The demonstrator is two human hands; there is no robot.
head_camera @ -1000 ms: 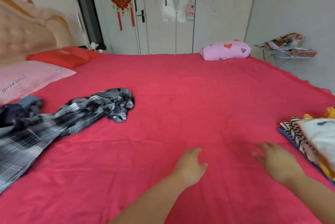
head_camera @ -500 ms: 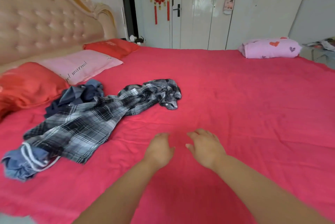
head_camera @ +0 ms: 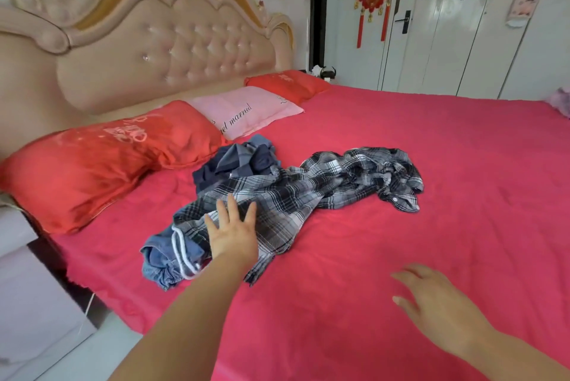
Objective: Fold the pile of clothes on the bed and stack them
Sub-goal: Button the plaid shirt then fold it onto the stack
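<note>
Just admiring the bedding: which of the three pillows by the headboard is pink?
The middle pillow, bearing dark script; the near pillow and the far pillow flanking it are red.

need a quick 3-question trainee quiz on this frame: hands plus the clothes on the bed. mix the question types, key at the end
1. True or false: the left hand clenches the plaid shirt in a fist.
2. Short answer: what white item runs around the waist of the blue shorts?
3. Pick one: the right hand is over A) the plaid shirt, B) bare red bedsheet, C) the blue shorts.

Key
1. False: its fingers are spread straight over the shirt.
2. A drawstring.
3. B.
</note>
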